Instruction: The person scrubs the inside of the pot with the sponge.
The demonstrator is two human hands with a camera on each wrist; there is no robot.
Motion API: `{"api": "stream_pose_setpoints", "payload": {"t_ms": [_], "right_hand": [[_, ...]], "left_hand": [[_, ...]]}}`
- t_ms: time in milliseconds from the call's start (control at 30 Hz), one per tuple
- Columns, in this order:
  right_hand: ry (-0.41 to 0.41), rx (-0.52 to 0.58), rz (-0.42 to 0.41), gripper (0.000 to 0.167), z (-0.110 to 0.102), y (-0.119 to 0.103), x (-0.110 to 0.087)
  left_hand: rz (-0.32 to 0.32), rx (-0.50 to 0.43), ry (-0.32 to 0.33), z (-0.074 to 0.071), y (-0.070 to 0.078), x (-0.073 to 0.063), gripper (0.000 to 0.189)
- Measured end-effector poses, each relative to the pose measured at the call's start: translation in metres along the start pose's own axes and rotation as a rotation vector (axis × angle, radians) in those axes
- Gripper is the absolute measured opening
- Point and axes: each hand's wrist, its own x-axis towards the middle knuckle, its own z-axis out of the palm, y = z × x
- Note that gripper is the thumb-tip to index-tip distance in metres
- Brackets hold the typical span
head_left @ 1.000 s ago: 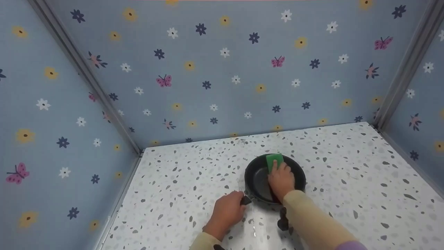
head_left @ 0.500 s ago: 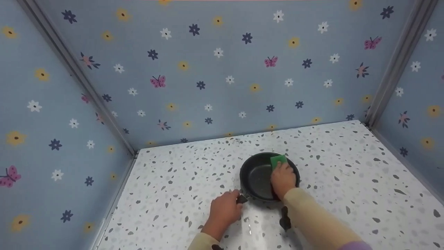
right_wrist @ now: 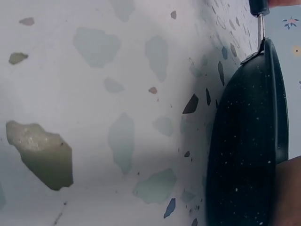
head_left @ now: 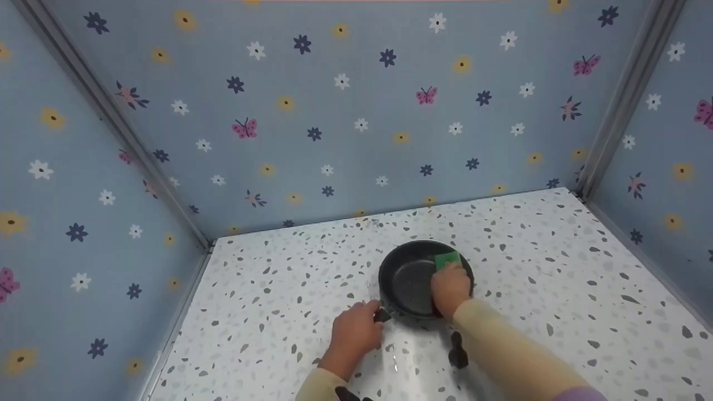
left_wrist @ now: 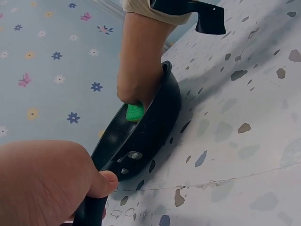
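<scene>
A black frying pan point(head_left: 412, 289) sits on the speckled white tabletop, its handle pointing toward the lower left in the head view. My left hand point(head_left: 355, 329) grips that handle point(left_wrist: 91, 207), with the thumb lying along its top in the left wrist view. Inside the pan, my right hand point(head_left: 451, 287) holds a green sponge point(head_left: 447, 260) against the right part of the pan's interior. The left wrist view shows the sponge's green edge point(left_wrist: 135, 112) below my right hand's fingers. In the right wrist view the pan's outer wall point(right_wrist: 244, 141) hides most of that hand.
Blue wall panels point(head_left: 334, 111) with flowers and butterflies enclose the tabletop point(head_left: 278, 289) at the back and both sides. Grey metal posts point(head_left: 618, 106) stand in the corners. A black wrist camera mount point(head_left: 458, 351) hangs beside my right sleeve.
My right hand has moved the sponge from the far part of the pan to its right side and slightly nearer. The left hand keeps its grip on the handle. The head view shifted slightly.
</scene>
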Motion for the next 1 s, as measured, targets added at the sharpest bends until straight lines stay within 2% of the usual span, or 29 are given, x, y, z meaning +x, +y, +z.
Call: {"api": "stream_pose_setpoints", "payload": {"t_ms": [67, 133, 300, 533, 733, 900, 1000], "right_hand": [[0.012, 0.011, -0.007, 0.034, 0.0, 0.0, 0.0], [0.051, 0.059, -0.002, 0.039, 0.001, 0.001, 0.0], [0.126, 0.225, 0.03, 0.061, 0.007, 0.002, 0.0], [0.078, 0.385, 0.072, 0.064, 0.014, 0.002, 0.007], [0.068, 0.439, 0.033, 0.065, 0.012, 0.002, 0.014], [0.11, 0.47, -0.003, 0.064, 0.017, -0.001, 0.016], [0.141, 0.495, -0.018, 0.062, 0.021, -0.003, 0.016]], "left_hand": [[0.002, -0.024, -0.003, -0.002, -0.001, -0.001, 0.035], [0.007, -0.055, -0.008, -0.003, -0.002, -0.001, 0.027], [0.057, -0.082, -0.023, -0.008, -0.003, 0.0, 0.01], [0.069, -0.095, -0.058, -0.006, -0.005, 0.0, 0.011], [0.076, -0.099, -0.063, -0.006, -0.006, 0.001, 0.011], [0.109, -0.082, -0.048, -0.006, -0.007, 0.0, 0.011], [0.105, -0.088, -0.047, -0.006, -0.005, -0.002, 0.013]]}}
